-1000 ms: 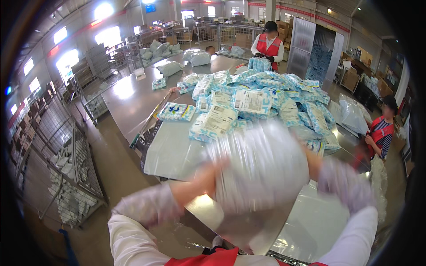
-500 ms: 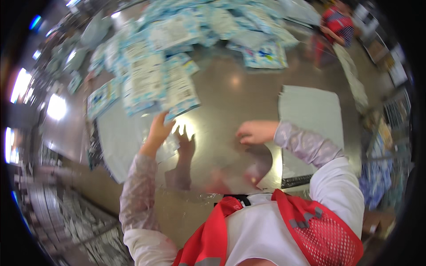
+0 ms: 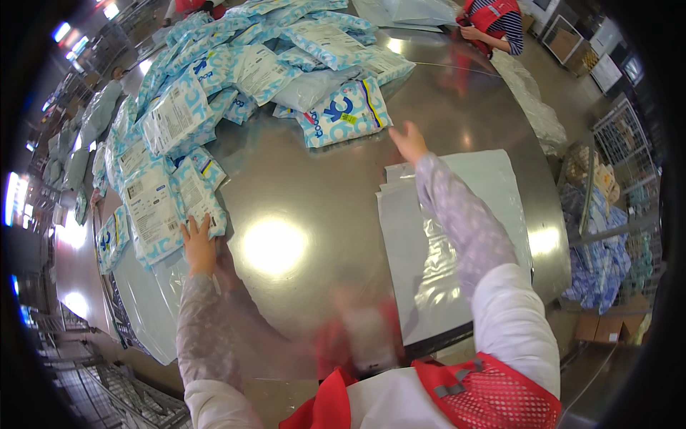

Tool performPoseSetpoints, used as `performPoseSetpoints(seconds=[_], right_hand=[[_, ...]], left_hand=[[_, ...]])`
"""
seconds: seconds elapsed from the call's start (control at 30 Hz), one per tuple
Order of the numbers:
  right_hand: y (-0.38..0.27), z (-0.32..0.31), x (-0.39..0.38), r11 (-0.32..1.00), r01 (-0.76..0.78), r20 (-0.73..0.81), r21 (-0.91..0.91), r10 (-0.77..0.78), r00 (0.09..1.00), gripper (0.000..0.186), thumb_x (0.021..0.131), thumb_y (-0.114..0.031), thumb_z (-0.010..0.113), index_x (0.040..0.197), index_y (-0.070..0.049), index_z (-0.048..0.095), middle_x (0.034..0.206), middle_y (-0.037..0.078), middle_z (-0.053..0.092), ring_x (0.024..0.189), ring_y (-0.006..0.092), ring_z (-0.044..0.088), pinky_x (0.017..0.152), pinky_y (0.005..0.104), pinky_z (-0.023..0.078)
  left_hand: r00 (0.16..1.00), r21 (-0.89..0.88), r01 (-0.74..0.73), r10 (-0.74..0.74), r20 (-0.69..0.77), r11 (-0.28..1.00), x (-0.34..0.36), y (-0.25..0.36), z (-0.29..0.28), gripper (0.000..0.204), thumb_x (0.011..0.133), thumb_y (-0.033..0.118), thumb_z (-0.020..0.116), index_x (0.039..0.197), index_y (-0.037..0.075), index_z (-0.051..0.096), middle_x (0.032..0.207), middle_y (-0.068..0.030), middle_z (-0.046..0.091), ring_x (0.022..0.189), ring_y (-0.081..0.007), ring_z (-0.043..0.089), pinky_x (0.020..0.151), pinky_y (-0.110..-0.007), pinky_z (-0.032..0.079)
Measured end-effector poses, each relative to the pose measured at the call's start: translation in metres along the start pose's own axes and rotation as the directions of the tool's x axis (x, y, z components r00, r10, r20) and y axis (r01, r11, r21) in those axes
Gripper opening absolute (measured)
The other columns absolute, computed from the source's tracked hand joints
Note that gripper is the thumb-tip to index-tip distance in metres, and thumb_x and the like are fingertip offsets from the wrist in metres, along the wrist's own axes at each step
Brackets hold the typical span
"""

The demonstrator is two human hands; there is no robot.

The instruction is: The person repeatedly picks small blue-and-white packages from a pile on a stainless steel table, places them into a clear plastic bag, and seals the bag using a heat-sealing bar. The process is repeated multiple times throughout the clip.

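My left hand (image 3: 201,249) lies with its fingers stretched out over the near edge of a white and light-blue plastic packet (image 3: 194,187). This packet overlaps a larger labelled one (image 3: 151,204) at the left end of the heap. Farther right, my right hand (image 3: 409,143) reaches forward, thumb and forefinger apart. Its fingertip is at the right corner of another printed packet (image 3: 343,116) with a small yellow-green sticker; whether it touches is hard to tell. Below my right forearm lies a stack of grey plastic mailer bags (image 3: 407,272).
A large heap of similar packets (image 3: 236,71) covers the far left of the shiny metal table (image 3: 300,214). More grey bags (image 3: 146,300) lie at the left edge. A co-worker in a red vest (image 3: 493,18) stands at the far right. Wire cages (image 3: 622,136) stand beyond the table.
My right hand has moved forward, from above the bare metal to the far packet's corner. My left hand has come down onto a packet's edge. The view has shifted and become sharper.
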State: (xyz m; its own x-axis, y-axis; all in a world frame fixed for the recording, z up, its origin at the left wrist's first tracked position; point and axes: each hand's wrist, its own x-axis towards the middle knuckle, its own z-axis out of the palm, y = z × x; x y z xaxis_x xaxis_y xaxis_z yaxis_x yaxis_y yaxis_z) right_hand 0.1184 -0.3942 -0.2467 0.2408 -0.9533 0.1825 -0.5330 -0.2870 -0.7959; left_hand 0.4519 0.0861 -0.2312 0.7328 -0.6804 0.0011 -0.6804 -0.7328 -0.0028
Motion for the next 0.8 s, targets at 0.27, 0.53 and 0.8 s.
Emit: performPoseSetpoints(seconds=[0.27,0.53,0.8], right_hand=[[-0.042,0.045,-0.046,0.311,-0.819,0.792,0.482,0.247,0.559,0.031,0.089,-0.018,0.07,0.113,-0.003,0.057,0.088,0.01,0.063,0.066,0.0173,0.061,0.049,0.0301,0.05],[-0.113,-0.087,-0.204,0.945,-0.016,0.92,-0.328,0.316,-0.232,0.04,0.094,-0.028,0.065,0.125,-0.005,0.054,0.106,0.01,0.069,0.077,0.0189,0.068,0.058,0.0339,0.055],[-0.08,0.025,-0.152,1.0,0.0,0.698,-0.013,0.009,0.716,0.061,0.083,-0.037,0.077,0.117,0.01,0.055,0.101,0.02,0.069,0.083,0.0278,0.071,0.073,0.0348,0.056]], left_hand=[[0.945,0.046,-0.309,0.302,0.125,0.95,-0.169,0.2,-0.038,0.072,0.079,0.026,0.07,0.147,0.019,0.046,0.149,-0.0273,0.04,0.134,-0.0559,0.035,0.11,-0.054,0.038],[0.968,-0.307,-0.021,-0.058,-0.245,0.951,-0.19,0.157,-0.103,0.055,0.079,0.024,0.08,0.121,-0.002,0.057,0.118,-0.0215,0.063,0.107,-0.043,0.059,0.087,-0.045,0.052],[0.721,-0.724,0.688,-0.071,0.69,-0.049,-0.141,0.045,-0.004,0.056,0.09,0.029,0.075,0.127,-0.009,0.055,0.111,-0.0152,0.069,0.095,-0.0218,0.068,0.083,-0.035,0.055]])
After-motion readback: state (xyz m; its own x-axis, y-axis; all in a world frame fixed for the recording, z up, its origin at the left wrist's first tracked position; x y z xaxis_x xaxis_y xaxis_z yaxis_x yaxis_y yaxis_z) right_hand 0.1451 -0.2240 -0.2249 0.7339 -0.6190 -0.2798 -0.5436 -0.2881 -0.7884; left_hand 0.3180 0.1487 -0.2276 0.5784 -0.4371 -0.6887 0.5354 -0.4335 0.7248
